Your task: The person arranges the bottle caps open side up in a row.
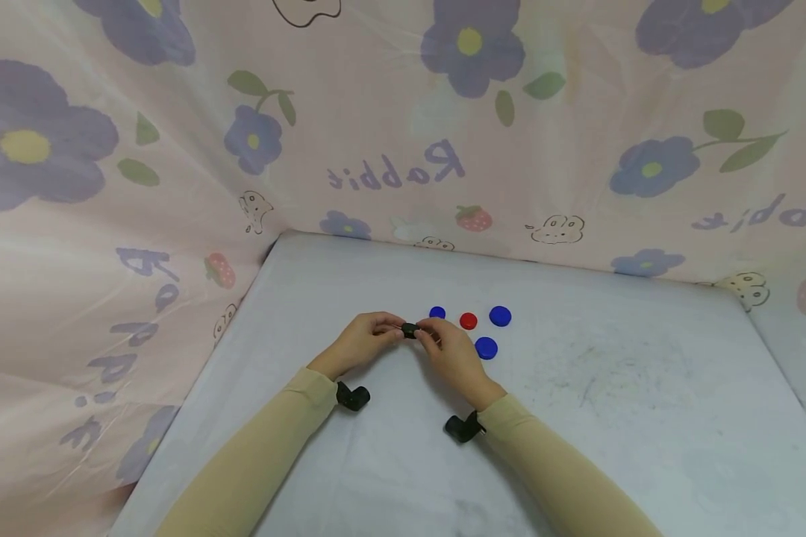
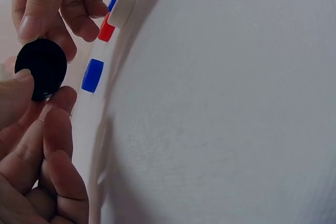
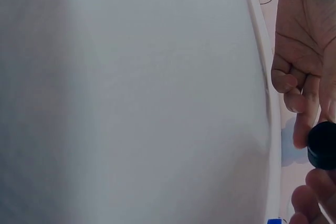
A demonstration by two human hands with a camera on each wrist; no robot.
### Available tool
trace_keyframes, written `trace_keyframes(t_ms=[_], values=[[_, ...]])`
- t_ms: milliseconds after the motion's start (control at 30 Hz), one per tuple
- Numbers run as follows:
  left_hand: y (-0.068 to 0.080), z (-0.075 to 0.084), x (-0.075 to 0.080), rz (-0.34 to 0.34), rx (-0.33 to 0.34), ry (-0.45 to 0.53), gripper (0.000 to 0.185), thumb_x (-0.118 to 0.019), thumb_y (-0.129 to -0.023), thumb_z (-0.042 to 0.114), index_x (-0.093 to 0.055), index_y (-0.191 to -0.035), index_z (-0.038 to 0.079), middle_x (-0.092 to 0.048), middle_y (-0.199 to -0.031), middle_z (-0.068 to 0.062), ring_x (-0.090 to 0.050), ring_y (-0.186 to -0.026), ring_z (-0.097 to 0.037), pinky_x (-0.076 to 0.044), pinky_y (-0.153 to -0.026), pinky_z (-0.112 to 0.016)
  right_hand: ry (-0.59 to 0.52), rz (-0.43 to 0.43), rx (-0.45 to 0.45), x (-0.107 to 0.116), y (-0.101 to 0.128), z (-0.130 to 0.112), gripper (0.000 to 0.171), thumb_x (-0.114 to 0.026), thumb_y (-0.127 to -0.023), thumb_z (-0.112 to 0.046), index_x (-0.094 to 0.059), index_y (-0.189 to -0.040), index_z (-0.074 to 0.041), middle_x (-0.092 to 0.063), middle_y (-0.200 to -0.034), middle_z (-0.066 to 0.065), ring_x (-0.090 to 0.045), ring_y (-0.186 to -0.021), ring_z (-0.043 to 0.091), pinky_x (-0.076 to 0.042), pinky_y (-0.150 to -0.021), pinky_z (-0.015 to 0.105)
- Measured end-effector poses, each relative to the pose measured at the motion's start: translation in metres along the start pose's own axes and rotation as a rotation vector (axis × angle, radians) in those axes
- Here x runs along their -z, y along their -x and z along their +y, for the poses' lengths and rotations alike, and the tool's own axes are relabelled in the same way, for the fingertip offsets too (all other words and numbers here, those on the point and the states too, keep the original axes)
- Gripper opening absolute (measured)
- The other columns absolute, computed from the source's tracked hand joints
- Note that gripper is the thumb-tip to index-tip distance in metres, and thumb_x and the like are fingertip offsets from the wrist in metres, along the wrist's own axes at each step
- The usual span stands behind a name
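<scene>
Both hands are meeting over the middle of the white table [image 1: 645, 388], and a small black cap [image 1: 410, 330] is sitting between them, raised just off the surface. The left hand [image 1: 366, 341] is pinching the cap from its 9 o'clock side with curled fingertips [image 2: 62, 99], while the right hand [image 1: 451, 350] is gripping it from 3 o'clock. Lying on the table at about 2 o'clock from the cap are a small blue cap [image 1: 437, 312], a red cap [image 1: 468, 321] and two larger blue caps [image 1: 500, 316] [image 1: 486, 347]; a white cap [image 2: 122, 9] is showing only in the left wrist view.
</scene>
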State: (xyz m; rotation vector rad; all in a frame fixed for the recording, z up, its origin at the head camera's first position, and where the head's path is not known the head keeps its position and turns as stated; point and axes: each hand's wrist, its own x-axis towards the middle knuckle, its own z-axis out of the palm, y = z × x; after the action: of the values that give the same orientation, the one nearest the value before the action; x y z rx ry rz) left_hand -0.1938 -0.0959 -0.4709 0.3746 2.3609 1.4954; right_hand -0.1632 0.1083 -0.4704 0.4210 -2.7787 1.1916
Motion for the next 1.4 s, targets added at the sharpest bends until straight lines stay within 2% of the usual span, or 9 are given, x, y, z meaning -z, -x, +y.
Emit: trace_keyframes(t_ms=[233, 467, 700, 933, 1100, 1233, 1400], values=[[0.003, -0.001, 0.002, 0.013, 0.025, 0.001, 0.025, -0.065, -0.094, 0.031, -0.068, -0.115, 0.017, -0.07, -0.102, 0.007, -0.063, -0.098, -0.009, -0.047, -0.09, -0.037, -0.01, -0.014, -0.015, -0.003, 0.001, 0.0, 0.016, -0.062, -0.096, -0.024, -0.068, -0.107, -0.015, -0.063, -0.088, -0.005, -0.056, -0.074, 0.011, -0.048, -0.065, 0.028], [0.006, -0.004, 0.005, 0.016, 0.019, 0.012, 0.023, -0.064, -0.095, 0.032, -0.069, -0.11, 0.015, -0.071, -0.097, 0.005, -0.064, -0.093, -0.011, -0.047, -0.087, -0.036, -0.002, -0.013, 0.005, -0.007, 0.002, -0.004, 0.017, -0.064, -0.095, -0.023, -0.067, -0.111, -0.016, -0.069, -0.095, -0.002, -0.057, -0.071, 0.01, -0.048, -0.062, 0.028], [0.012, -0.004, 0.01, 0.005, 0.056, 0.013, 0.023, -0.064, -0.095, 0.031, -0.068, -0.11, 0.014, -0.071, -0.093, 0.003, -0.063, -0.089, -0.012, -0.047, -0.082, -0.034, -0.015, -0.047, 0.022, -0.012, 0.004, -0.009, 0.021, -0.065, -0.095, -0.023, -0.065, -0.114, -0.015, -0.07, -0.096, -0.001, -0.063, -0.073, 0.009, -0.05, -0.065, 0.028], [0.014, -0.005, 0.014, -0.002, 0.06, 0.039, 0.022, -0.065, -0.094, 0.031, -0.067, -0.11, 0.016, -0.072, -0.089, 0.0, -0.064, -0.085, -0.015, -0.046, -0.079, -0.033, 0.029, -0.108, -0.004, -0.017, 0.003, -0.01, 0.028, -0.066, -0.093, -0.028, -0.063, -0.118, -0.015, -0.069, -0.096, -0.004, -0.061, -0.073, 0.005, -0.05, -0.064, 0.025], [0.015, -0.007, 0.018, -0.047, 0.043, 0.007, 0.023, -0.066, -0.093, 0.031, -0.066, -0.113, 0.019, -0.072, -0.093, 0.002, -0.064, -0.09, -0.013, -0.045, -0.085, -0.036, -0.005, -0.102, -0.012, -0.019, 0.001, -0.014, 0.027, -0.067, -0.093, -0.025, -0.063, -0.117, -0.014, -0.068, -0.093, -0.003, -0.06, -0.072, 0.007, -0.049, -0.063, 0.027], [0.017, -0.008, 0.024, -0.103, 0.013, -0.02, 0.027, -0.069, -0.091, 0.025, -0.065, -0.118, 0.019, -0.07, -0.1, 0.004, -0.064, -0.097, -0.011, -0.044, -0.092, -0.04, -0.032, -0.104, -0.033, -0.023, -0.001, -0.017, 0.025, -0.068, -0.092, -0.024, -0.064, -0.115, -0.014, -0.068, -0.092, -0.004, -0.059, -0.071, 0.008, -0.048, -0.064, 0.028], [0.017, -0.011, 0.029, -0.127, -0.019, -0.065, 0.03, -0.072, -0.089, 0.017, -0.064, -0.118, 0.016, -0.069, -0.102, 0.003, -0.063, -0.098, -0.012, -0.045, -0.092, -0.04, -0.05, -0.128, -0.064, -0.03, -0.003, -0.018, 0.026, -0.067, -0.093, -0.024, -0.062, -0.117, -0.014, -0.068, -0.093, -0.003, -0.061, -0.076, 0.008, -0.05, -0.068, 0.028]])
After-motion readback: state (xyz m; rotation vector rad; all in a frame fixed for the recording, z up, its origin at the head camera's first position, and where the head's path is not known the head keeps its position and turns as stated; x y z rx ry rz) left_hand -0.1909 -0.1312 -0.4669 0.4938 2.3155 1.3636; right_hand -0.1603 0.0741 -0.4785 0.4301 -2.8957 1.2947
